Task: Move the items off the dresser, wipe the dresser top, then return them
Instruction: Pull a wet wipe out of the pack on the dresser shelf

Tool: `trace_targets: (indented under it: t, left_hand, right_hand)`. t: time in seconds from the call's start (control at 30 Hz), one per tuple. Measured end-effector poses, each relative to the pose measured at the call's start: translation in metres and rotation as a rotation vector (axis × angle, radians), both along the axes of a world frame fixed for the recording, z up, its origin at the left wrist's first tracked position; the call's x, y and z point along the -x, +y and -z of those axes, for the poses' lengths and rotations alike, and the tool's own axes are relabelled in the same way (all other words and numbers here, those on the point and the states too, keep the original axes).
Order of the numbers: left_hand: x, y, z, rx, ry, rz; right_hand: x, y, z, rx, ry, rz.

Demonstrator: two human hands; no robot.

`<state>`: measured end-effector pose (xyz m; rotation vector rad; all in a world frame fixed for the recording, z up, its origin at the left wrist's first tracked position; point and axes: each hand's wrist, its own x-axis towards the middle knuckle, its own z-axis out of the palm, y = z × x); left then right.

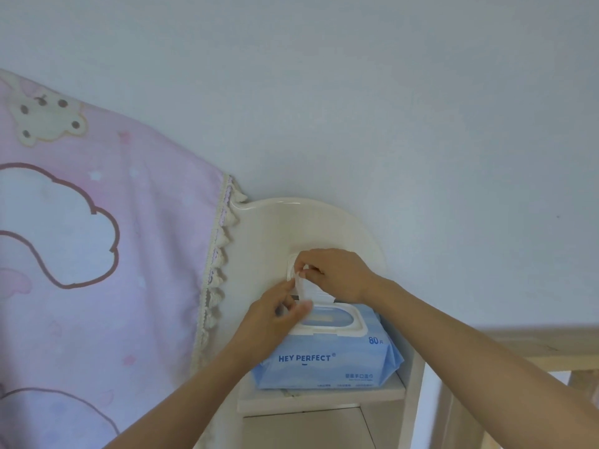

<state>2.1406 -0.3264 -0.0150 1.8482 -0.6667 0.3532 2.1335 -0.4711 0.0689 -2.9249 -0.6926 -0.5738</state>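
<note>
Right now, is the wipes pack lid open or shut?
Open: the lid stands flipped up behind the oval opening, and the right hand pinches a wipe above it.

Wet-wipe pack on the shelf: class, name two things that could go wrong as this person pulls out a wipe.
1. Both the left hand and right hand pinch the wipe; neither plainly steadies the pack, so it might lift or slide off the small shelf.
2. The lid stands open; if left so, the pack could dry out.
</note>
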Motion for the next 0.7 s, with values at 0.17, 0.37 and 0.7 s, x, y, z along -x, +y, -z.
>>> trace_targets:
  t: [0.17,0.37,0.7]
  left_hand:
    - [-0.003,-0.009,-0.004,0.108,0.052,-0.101]
    - [-0.002,-0.005,0.004,0.312,0.21,-0.096]
    - [-0.002,-0.005,0.005,0.346,0.233,-0.077]
  right_hand:
    - [0.002,-0.004,-0.001,-0.062,0.034,-0.047]
    - [0.014,-0.034,0.017,-0.067,0.207,0.007]
    - [0.007,-0.013,0.015,0.325,0.304,-0.022]
